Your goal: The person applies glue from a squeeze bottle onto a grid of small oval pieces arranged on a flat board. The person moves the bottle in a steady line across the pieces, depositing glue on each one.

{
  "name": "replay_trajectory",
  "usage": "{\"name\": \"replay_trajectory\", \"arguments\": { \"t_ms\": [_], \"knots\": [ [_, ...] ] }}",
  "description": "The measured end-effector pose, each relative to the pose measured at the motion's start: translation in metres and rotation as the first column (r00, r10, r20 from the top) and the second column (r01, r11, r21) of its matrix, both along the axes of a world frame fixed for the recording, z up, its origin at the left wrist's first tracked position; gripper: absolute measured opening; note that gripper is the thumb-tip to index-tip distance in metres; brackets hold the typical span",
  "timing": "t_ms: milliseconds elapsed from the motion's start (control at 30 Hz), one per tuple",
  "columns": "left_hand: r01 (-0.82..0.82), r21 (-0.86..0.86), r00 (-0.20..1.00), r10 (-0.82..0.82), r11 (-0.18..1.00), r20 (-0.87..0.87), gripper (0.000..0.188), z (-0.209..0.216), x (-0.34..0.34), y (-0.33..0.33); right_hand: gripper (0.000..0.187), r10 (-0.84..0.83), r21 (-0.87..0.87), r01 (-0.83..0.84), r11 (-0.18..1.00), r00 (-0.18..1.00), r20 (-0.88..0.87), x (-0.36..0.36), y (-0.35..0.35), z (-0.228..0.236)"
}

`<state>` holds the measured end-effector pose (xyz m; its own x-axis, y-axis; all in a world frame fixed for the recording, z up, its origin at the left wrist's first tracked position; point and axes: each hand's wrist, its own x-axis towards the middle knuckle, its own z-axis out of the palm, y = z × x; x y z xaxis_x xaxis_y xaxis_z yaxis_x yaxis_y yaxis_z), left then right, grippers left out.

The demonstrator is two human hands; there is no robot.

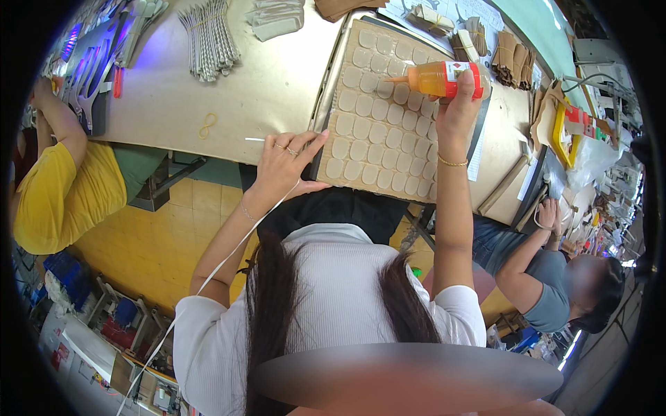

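My right hand is wrapped round a squeeze bottle with an orange body, a red and white label and a pointed orange nozzle. The bottle lies almost level, its nozzle aimed left above a tan board. Rows of small pale rounded pieces cover this board. Whether the nozzle touches a piece, I cannot tell. At the board's near left edge is my left hand, index finger and thumb spread apart against the edge. A thin white cord runs past my left wrist.
Bundled pale strips and a yellow rubber band lie on the left of the table. Brown bundles sit beyond the board, a yellow tray to the right. Co-workers sit on both sides.
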<state>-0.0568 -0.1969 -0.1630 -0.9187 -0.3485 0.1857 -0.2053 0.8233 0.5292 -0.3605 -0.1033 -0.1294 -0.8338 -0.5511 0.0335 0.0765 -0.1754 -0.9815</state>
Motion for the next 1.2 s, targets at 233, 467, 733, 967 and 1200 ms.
{"name": "replay_trajectory", "arguments": {
  "t_ms": [233,467,733,967,1200],
  "knots": [
    [-0.005,-0.003,1.000,0.005,1.000,0.003,0.099,0.000,0.000,0.000,0.047,0.026,0.156,-0.009,0.988,0.994,-0.104,0.023,-0.019,-0.012],
    [0.001,-0.001,1.000,-0.001,1.000,0.007,0.097,-0.001,0.001,-0.001,0.060,0.065,0.211,-0.041,0.977,0.992,-0.105,0.035,-0.020,-0.007],
    [0.006,0.006,1.000,-0.006,1.000,0.017,0.097,-0.001,0.002,-0.002,0.051,0.071,0.221,0.005,0.975,0.940,-0.334,0.026,-0.024,-0.016],
    [0.004,0.013,1.000,-0.004,1.000,0.011,0.097,-0.001,0.001,-0.001,0.039,0.046,0.039,-0.047,0.998,0.999,0.010,0.016,-0.018,0.000],
    [0.005,0.018,1.000,-0.005,1.000,0.015,0.097,0.000,0.002,-0.001,0.041,0.033,0.186,-0.009,0.982,0.991,-0.128,0.017,-0.028,-0.008]
  ]
}}
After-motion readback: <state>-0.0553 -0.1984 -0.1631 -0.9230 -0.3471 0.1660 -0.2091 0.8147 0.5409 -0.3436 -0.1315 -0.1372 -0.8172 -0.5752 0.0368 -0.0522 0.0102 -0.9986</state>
